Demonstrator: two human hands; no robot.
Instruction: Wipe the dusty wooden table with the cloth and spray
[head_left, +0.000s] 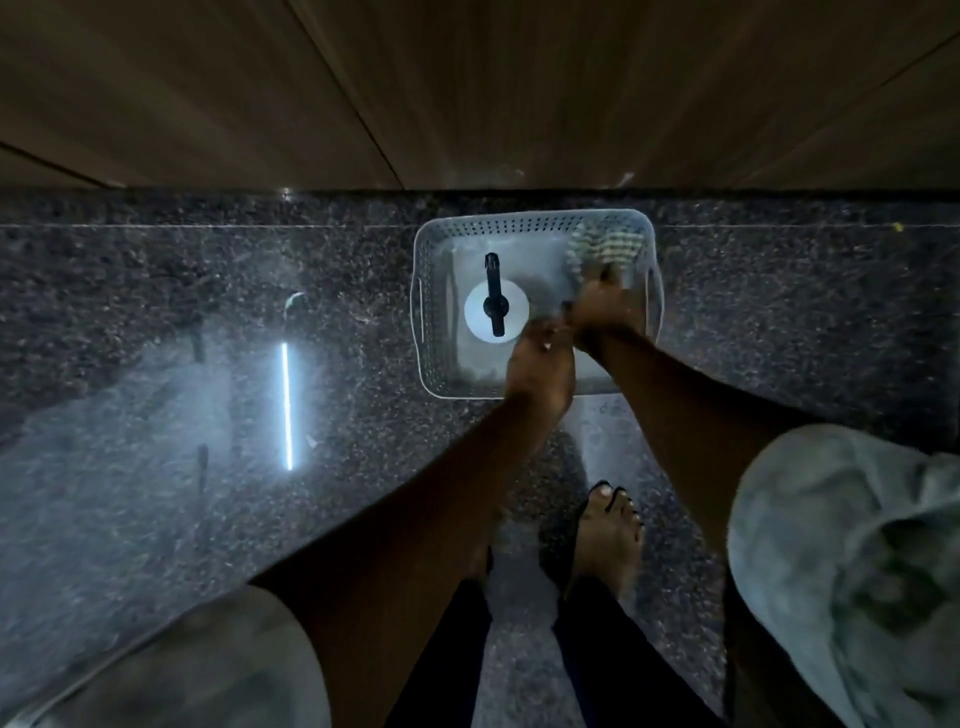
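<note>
Barely begun — both hands reached into the basket (537, 221): the right hand (602, 306) touched the striped cloth (605, 245), grip unclear; the left hand (540, 358), fingers curled, neared the spray bottle (496, 306). No table showed.

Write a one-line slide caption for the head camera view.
Both hands reach into a pale plastic basket on the dark speckled floor, right hand at a striped cloth, left hand beside a spray bottle.

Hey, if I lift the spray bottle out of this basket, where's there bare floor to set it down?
The dark speckled floor left of the basket is bare up to the wall base. The strip right of the basket is bare too. Crowded: inside the basket, where both hands, left and right, reach beside the spray bottle and striped cloth.
</note>
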